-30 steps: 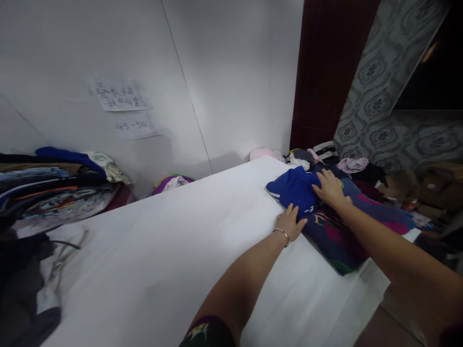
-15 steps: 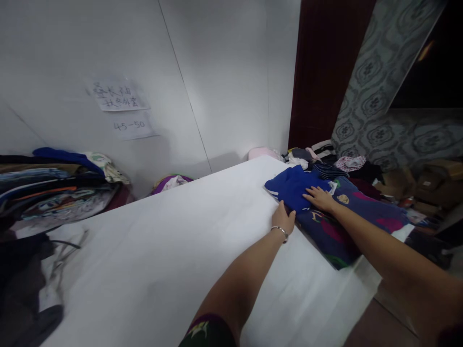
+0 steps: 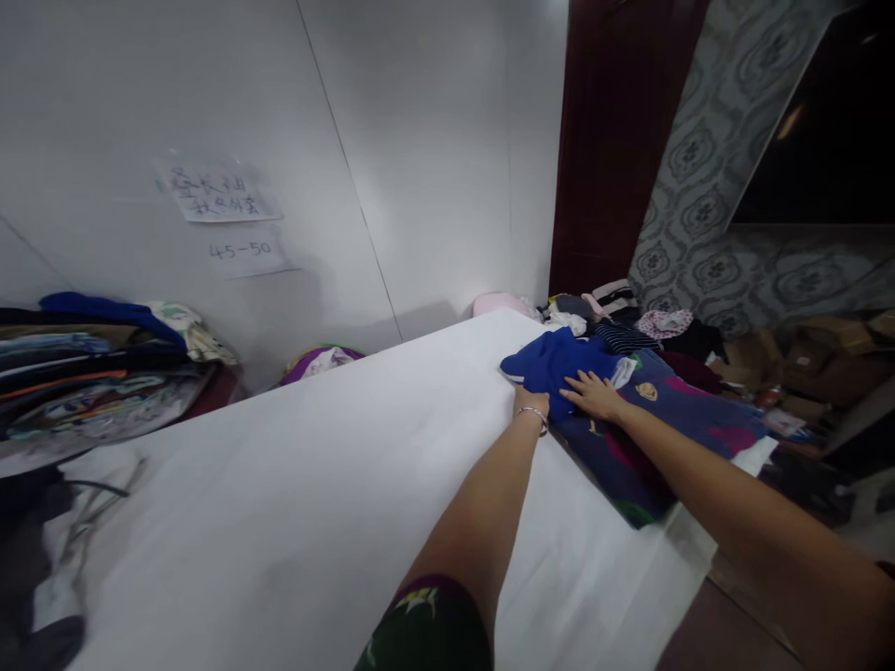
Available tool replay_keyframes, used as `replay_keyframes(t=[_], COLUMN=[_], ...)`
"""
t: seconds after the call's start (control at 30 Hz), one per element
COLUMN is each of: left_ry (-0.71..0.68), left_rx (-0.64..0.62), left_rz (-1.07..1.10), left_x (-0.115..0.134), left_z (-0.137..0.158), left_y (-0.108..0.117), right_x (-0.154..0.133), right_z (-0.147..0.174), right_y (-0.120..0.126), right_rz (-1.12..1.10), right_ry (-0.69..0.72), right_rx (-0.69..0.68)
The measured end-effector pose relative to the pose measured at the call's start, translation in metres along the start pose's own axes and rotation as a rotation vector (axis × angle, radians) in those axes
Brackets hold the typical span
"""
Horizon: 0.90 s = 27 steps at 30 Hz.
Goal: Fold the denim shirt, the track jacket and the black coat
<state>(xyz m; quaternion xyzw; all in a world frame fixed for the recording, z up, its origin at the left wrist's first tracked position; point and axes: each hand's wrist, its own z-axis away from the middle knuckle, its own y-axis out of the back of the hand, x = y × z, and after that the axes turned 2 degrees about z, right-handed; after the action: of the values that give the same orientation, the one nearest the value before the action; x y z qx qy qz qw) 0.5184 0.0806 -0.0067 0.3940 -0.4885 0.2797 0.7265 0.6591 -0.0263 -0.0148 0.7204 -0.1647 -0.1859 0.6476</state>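
Note:
A bright blue garment with white stripes lies bunched at the right end of the white table, on top of a dark blue patterned cloth with magenta patches. My left hand, a bracelet at its wrist, is closed on the near left edge of the blue garment; its fingertips are hidden. My right hand rests palm down on the same garment, fingers spread, holding nothing. Just beyond that hand, a bit of white fabric shows at the garment's right side.
Folded clothes are stacked at the far left, with dark clothing nearer me. Behind the table's right end lie loose clothes, and cardboard boxes stand farther right. Handwritten paper notes hang on the white wall.
My left hand has shifted slightly up along the garment's edge, and its fingers are now more tucked in. The right hand remains flat on the garment. The view has turned slightly right.

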Motion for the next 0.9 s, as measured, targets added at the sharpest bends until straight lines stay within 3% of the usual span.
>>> replay_keyframes(t=[0.23, 0.4, 0.5, 0.63, 0.77, 0.9], left_ry=[-0.056, -0.066, -0.187, -0.378, -0.356, -0.318], left_rx=[0.022, -0.027, 0.007, -0.004, -0.064, -0.045], left_rz=[-0.150, -0.225, -0.242, -0.268, -0.261, -0.286], left_x=[-0.009, -0.007, -0.012, -0.031, -0.044, -0.043], left_z=[0.011, 0.009, 0.007, 0.006, 0.007, 0.006], left_y=[0.025, 0.033, 0.040, 0.053, 0.076, 0.099], right_x=[-0.024, -0.036, -0.037, -0.023, -0.014, -0.037], right_z=[0.010, 0.003, -0.006, -0.018, -0.025, -0.017], right_y=[0.005, 0.019, 0.020, 0.007, 0.004, 0.018], right_rz=[-0.004, 0.096, 0.100, 0.033, 0.039, 0.063], right_ry=[-0.026, -0.085, -0.033, -0.102, -0.136, -0.158], right_rx=[-0.142, -0.055, 0.088, -0.065, -0.077, 0.003])
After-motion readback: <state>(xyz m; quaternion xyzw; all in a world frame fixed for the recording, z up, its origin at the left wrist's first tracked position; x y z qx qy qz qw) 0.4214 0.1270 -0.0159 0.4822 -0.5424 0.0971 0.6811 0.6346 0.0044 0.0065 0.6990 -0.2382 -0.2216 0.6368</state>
